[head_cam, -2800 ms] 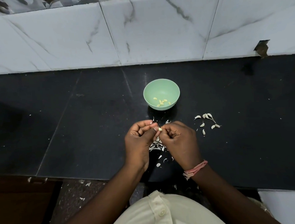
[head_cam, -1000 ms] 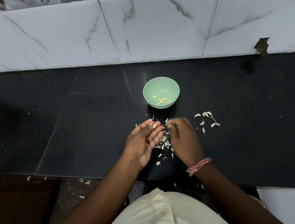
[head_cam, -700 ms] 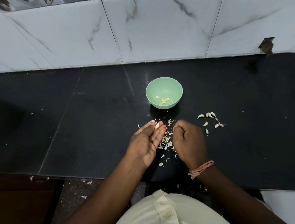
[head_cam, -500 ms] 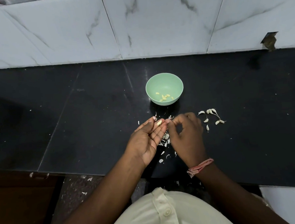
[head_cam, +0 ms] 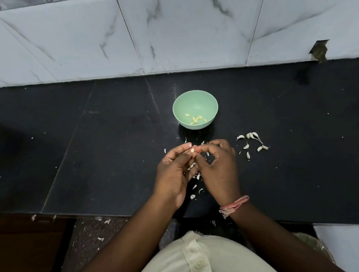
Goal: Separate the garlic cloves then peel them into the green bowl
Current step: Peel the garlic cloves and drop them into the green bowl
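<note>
A small pale garlic clove (head_cam: 192, 150) sits pinched between the fingertips of my left hand (head_cam: 176, 173) and my right hand (head_cam: 219, 169), which meet just in front of the green bowl (head_cam: 203, 97). The bowl stands on the black counter and holds several peeled yellowish cloves (head_cam: 196, 119). Several unpeeled white cloves (head_cam: 252, 142) lie scattered to the right of my right hand. White peel scraps (head_cam: 195, 183) litter the counter under and between my hands.
The black stone counter (head_cam: 93, 150) runs left to right, backed by a white marble-tiled wall (head_cam: 170, 29). Its front edge is just below my wrists, with peel bits on the floor (head_cam: 100, 238) beneath. A pink thread band (head_cam: 234, 205) circles my right wrist.
My left hand, which lay flat with the clove on its fingers, has curled around it. My right hand has come back in and its fingertips now pinch the clove too.
</note>
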`<state>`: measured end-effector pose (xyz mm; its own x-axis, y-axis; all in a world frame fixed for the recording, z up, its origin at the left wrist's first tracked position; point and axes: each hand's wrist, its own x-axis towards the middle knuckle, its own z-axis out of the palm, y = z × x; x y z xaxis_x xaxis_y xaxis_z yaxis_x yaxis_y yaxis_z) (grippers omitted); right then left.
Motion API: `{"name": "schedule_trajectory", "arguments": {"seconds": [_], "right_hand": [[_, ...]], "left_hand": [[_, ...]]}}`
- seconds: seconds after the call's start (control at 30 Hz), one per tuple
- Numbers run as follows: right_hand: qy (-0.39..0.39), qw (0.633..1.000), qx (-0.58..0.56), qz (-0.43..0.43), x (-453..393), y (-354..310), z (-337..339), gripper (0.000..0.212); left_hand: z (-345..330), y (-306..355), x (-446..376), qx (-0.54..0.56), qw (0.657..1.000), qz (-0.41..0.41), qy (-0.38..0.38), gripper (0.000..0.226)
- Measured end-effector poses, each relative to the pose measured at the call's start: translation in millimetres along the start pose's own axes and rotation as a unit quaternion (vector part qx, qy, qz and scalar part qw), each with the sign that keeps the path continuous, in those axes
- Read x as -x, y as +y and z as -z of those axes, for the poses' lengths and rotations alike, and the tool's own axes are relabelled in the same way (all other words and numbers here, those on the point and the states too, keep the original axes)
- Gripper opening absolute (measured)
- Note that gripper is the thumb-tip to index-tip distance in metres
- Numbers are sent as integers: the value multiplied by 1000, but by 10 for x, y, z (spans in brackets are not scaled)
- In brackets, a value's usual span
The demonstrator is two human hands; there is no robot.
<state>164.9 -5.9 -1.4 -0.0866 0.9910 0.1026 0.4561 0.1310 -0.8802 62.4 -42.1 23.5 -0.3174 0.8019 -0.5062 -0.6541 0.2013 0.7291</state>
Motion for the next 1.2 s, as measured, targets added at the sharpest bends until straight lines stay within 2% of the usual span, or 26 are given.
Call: {"name": "schedule_trajectory", "arguments": {"seconds": [0.13,0.23,0.6,0.8,0.9,1.0,1.1,1.2], "right_hand": [[-21,1000,-8,19,-54,2,42,11],[-41,999,-10,32,-77,-20,69,13],[-60,997,-5,54,-117,-30,84,2],[-57,994,29,91,-146,-1,63,20],[-49,991,55,115,-145,41,35,21],[-66,989,44,127,-126,78,54,19],[-39,996,-28,70,-102,81,107,19],[-3,998,-66,9,-117,123,138,19]], "left_hand": [[10,-22,12,-93,993,-77,2,17],[26,-12,5,-135,986,-101,-6,16],[5,3,1,-86,992,-94,-17,16],[4,-8,-5,-85,992,-83,-34,18],[-11,-20,8,-60,996,-63,-32,20],[-28,-2,1,41,999,-2,-30,24],[-31,37,-39,107,993,34,-24,17],[-35,33,-78,127,991,41,-14,15]]}}
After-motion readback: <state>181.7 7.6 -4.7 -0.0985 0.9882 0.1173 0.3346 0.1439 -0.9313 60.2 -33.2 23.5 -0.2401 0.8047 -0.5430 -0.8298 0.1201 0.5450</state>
